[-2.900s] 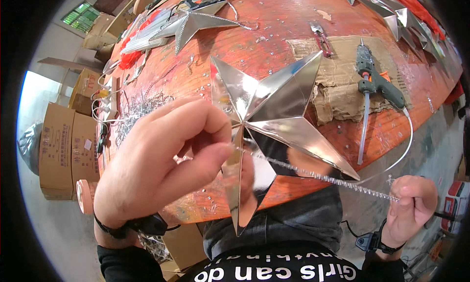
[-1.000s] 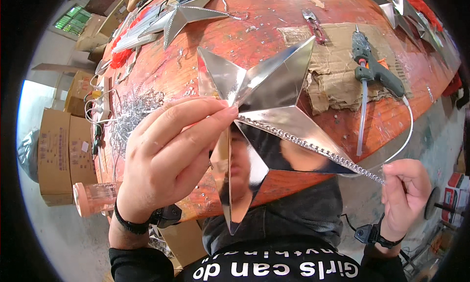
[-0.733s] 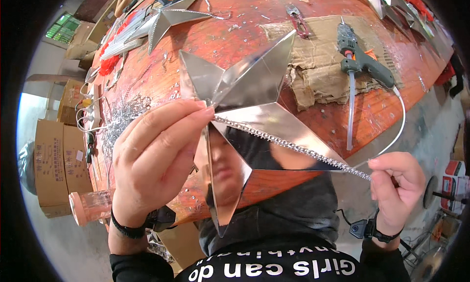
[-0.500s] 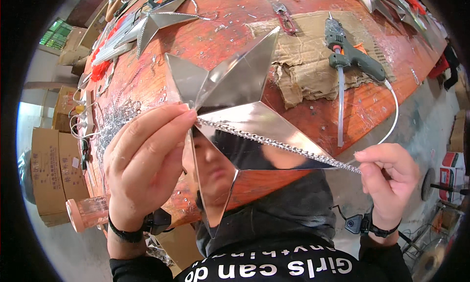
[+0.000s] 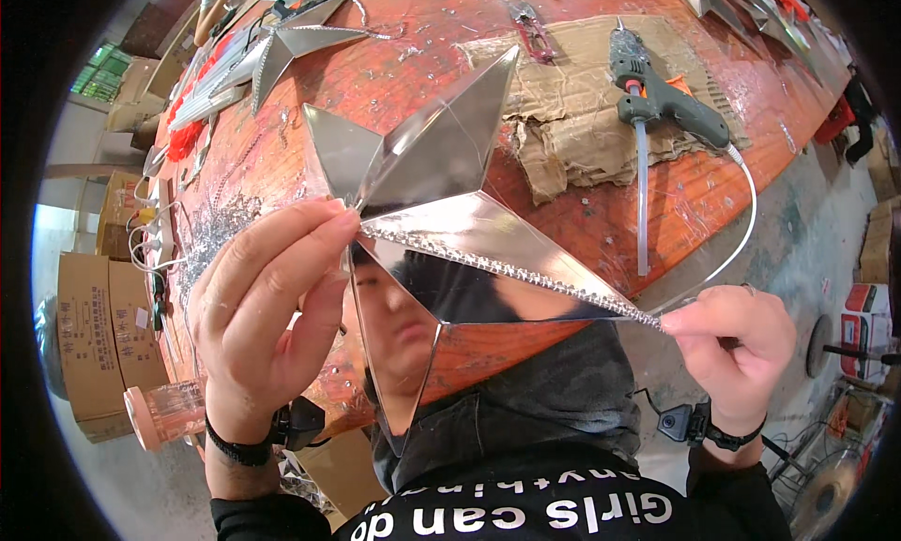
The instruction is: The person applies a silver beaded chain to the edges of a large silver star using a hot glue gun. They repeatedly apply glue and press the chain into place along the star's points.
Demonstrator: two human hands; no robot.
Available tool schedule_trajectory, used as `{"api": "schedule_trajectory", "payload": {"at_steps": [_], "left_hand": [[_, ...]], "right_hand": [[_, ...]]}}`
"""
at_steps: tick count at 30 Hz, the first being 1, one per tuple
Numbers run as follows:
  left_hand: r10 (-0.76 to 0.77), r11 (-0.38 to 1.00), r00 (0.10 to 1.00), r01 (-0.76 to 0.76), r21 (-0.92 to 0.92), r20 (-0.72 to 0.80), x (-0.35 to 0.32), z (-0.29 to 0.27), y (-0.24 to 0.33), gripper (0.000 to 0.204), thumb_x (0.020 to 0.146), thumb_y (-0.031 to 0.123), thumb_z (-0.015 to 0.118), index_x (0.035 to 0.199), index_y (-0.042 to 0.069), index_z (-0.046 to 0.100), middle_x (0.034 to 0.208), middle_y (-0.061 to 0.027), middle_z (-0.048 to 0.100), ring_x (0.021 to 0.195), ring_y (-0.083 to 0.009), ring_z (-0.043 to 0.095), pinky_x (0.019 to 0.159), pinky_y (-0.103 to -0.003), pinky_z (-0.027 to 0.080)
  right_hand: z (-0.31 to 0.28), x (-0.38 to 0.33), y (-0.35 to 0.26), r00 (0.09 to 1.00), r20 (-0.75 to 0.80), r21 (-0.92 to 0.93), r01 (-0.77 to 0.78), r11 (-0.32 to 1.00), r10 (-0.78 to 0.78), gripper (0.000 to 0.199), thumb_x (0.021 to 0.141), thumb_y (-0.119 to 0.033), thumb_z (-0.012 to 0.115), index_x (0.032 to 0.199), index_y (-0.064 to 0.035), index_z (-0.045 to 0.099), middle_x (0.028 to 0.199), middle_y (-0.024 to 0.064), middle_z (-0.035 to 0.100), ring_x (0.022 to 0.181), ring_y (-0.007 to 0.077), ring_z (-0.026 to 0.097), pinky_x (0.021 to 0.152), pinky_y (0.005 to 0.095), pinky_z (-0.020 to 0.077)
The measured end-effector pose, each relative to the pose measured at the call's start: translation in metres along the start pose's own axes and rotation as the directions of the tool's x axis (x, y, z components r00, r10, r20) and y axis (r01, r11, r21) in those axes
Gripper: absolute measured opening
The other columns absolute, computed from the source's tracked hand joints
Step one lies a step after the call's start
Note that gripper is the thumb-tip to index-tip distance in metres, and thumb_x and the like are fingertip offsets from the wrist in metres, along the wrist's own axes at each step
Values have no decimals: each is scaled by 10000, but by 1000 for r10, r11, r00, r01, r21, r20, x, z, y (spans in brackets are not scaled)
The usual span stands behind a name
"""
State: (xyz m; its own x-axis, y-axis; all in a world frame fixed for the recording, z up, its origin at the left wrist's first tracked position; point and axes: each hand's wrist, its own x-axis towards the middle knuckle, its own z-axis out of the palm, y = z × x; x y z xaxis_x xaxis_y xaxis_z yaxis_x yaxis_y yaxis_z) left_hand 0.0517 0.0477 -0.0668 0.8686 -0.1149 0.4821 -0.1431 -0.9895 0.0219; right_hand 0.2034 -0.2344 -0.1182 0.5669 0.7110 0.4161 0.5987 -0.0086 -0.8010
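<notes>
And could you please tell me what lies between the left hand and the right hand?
In the head view, a silver chain stretches between the left hand and the right hand, along one point of the shiny star.

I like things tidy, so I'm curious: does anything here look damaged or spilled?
Yes. The cardboard under the glue gun has a ragged, torn edge, and a silvery tangle spreads loosely on the table's left side, like spilled trimmings. The big star shows no obvious damage.
</notes>
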Motion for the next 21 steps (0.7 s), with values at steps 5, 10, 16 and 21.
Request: {"api": "schedule_trajectory", "payload": {"at_steps": [5, 10, 16, 21], "left_hand": [[13, 1000, 1000, -13, -1, -1, 0, 0, -1, 252, 734, -33, 650, 983, -4, 674, 982, -139, 661, 851, -268, 671, 724, -327, 548], [7, 1000, 1000, -7, -2, -12, -2, 3, -1, 241, 745, -20, 648, 983, -2, 673, 983, -137, 660, 860, -266, 668, 730, -328, 547], [-5, 1000, 1000, 5, -13, -17, -2, 3, -1, 240, 745, -19, 649, 983, 2, 672, 990, -137, 657, 869, -264, 665, 733, -328, 546], [-11, 1000, 1000, 10, -19, -23, -3, 4, 0, 259, 736, -24, 655, 993, 5, 671, 997, -137, 656, 860, -263, 664, 721, -324, 544]], "right_hand": [[-1, 2, -1, 997, 31, -49, 71, 996, -69, 301, 623, 63, 646, 895, -32, 731, 584, 44, 554, 453, 136, 491, 429, 246, 359], [-1, 3, 1, 992, 43, -118, 125, 985, -121, 339, 613, 71, 639, 923, -29, 733, 588, 44, 553, 462, 136, 496, 432, 251, 364], [-2, 5, 0, 991, 50, -150, 129, 980, -123, 345, 616, 72, 638, 934, -27, 732, 598, 51, 568, 479, 144, 520, 446, 255, 388], [0, 5, 2, 992, 50, -137, 122, 983, -116, 318, 639, 67, 648, 931, -28, 731, 618, 56, 589, 498, 150, 541, 463, 251, 406]]}}
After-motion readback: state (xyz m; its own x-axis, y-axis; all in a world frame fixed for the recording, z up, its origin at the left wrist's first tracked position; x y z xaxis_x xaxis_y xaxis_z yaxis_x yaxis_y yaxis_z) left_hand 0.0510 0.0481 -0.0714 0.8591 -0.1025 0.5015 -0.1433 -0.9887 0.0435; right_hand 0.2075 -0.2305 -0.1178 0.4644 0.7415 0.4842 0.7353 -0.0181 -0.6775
